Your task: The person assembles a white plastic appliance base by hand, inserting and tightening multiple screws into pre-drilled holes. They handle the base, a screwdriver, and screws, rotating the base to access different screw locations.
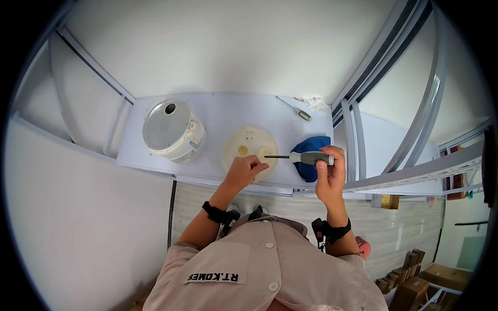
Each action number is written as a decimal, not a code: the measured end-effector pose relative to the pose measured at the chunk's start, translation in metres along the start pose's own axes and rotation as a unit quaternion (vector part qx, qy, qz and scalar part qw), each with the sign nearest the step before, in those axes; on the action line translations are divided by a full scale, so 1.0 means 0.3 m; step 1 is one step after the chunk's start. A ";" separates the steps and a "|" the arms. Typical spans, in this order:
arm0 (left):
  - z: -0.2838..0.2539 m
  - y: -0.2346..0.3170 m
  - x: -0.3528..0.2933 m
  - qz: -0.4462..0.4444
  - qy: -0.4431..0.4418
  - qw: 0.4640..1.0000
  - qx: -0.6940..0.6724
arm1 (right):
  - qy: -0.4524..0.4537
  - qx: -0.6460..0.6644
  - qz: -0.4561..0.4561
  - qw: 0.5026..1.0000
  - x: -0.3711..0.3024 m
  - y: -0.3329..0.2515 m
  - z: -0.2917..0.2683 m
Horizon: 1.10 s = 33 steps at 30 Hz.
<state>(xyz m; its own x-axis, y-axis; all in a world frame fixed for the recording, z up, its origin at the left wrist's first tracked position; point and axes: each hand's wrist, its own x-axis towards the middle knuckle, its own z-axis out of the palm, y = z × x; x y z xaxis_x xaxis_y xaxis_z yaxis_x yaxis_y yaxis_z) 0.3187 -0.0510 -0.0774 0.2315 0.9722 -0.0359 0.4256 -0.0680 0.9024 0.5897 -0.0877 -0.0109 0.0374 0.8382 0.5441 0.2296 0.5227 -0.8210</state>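
Note:
My right hand [332, 173] is wrapped round the grey handle of a screwdriver [307, 157]. Its dark shaft points left, level, over the table. My left hand [244, 172] is closed in a pinch just left of the screwdriver's tip, apart from it. What those fingers hold, if anything, is too small to make out. Beneath both lies a cream-coloured round plate [249, 136] with small holes and a yellowish round spot, its near edge partly covered by my left hand. Crumpled blue cloth [313, 142] sits under and behind the screwdriver's handle.
A white drum-shaped housing [179, 132] with a grey top and a round hole stands on the left of the pale table [218, 106]. Toward the far right lie a second screwdriver [295, 110] and a crumpled white cloth [315, 103]. Metal frame posts [353, 137] rise at the right edge.

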 end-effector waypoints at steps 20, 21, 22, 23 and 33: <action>0.050 -0.023 0.017 0.058 -0.003 0.984 0.171 | -0.062 -0.078 -0.042 0.994 0.022 -0.031 0.005; 0.050 -0.021 0.017 0.061 -0.005 0.983 0.171 | -0.063 -0.078 -0.043 0.994 0.024 -0.032 0.005; 0.052 -0.023 0.017 0.067 -0.003 0.983 0.171 | -0.063 -0.077 -0.044 0.994 0.026 -0.033 0.006; 0.055 -0.026 0.017 0.073 -0.001 0.983 0.170 | -0.067 -0.081 -0.047 0.993 0.028 -0.032 0.006; 0.056 -0.030 0.003 0.048 -0.007 0.984 0.171 | -0.144 -0.101 -0.063 0.982 0.064 -0.070 -0.003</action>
<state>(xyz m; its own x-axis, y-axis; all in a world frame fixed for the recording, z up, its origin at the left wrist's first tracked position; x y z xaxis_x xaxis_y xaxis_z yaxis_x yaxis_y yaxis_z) 0.3298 -0.0533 -0.0927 0.2966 0.9544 0.0348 0.6701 -0.2340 0.7044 0.5864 -0.0826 0.0170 -0.2731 0.7931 0.5445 0.4043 0.6082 -0.6831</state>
